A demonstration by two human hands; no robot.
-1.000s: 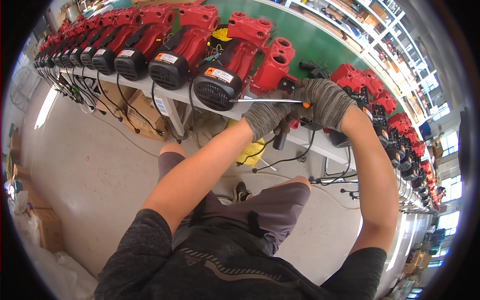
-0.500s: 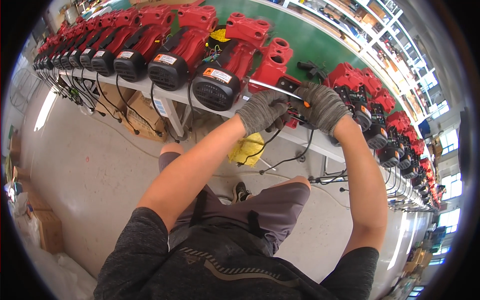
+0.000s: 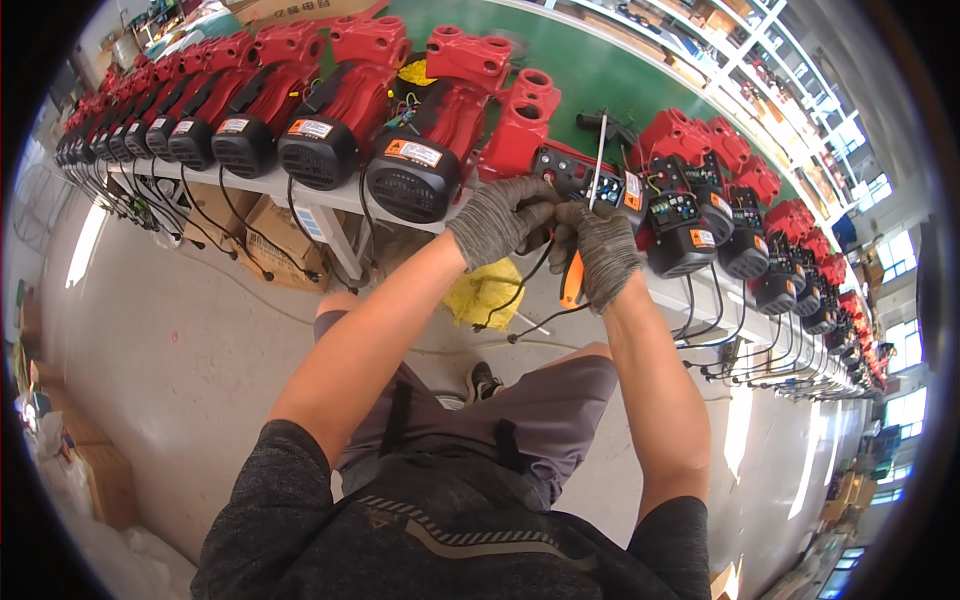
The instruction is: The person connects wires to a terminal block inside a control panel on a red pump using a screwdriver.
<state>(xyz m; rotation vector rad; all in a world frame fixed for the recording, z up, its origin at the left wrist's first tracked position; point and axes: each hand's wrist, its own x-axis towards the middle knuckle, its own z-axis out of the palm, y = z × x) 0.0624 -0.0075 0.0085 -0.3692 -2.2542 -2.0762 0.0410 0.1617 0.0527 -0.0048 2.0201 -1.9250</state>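
Both my hands wear grey knitted gloves and meet at the near side of a red pump (image 3: 522, 115) on the bench. My right hand (image 3: 608, 255) is closed round a screwdriver (image 3: 573, 280) with an orange and black handle. Its long metal shaft points away from me, past the pump's black wiring box (image 3: 562, 166). Beside it, my left hand (image 3: 498, 222) has its fingers pinched together at the box's near edge. What those fingers hold is hidden. A black cable (image 3: 533, 272) hangs below the hands.
Red pumps with black motor ends (image 3: 413, 188) line the bench on the left. More pumps with exposed wiring boxes (image 3: 678, 214) stand on the right. A yellow bag (image 3: 482, 295) and cardboard boxes (image 3: 275, 240) lie below. White shelving (image 3: 735, 65) rises behind the green bench top (image 3: 577, 75).
The screwdriver has swung from lying crosswise, shaft to the left, to pointing away from me. My right hand has moved left and nearer. The view has shifted slightly.
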